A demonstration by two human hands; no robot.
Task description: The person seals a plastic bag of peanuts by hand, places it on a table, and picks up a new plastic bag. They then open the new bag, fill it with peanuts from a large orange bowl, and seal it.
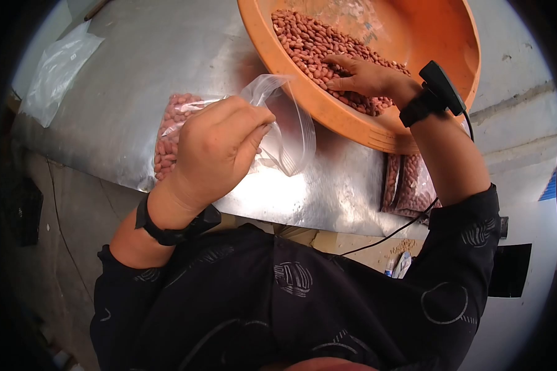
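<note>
My left hand (223, 139) is closed on the clear plastic bag (298, 145), pinching it near its mouth, which spreads toward the basin. Red-skinned peanuts (167, 148) fill the bag's far end, partly hidden behind my hand. Inside the tilted orange basin (346, 127), my right hand (371, 79) lies on a heap of loose peanuts (319, 43). Its fingers are stretched out and apart, with the tips touching the nuts; the palm side is hidden. Each wrist wears a black strap, and the right one carries a black device (442, 86).
Everything rests on a shiny metal table (130, 55). A crumpled clear plastic bag (62, 68) lies at the far left. Packed bags of peanuts (414, 185) stand under the basin's right side. A black cable (390, 236) runs along the table's front edge toward my right arm.
</note>
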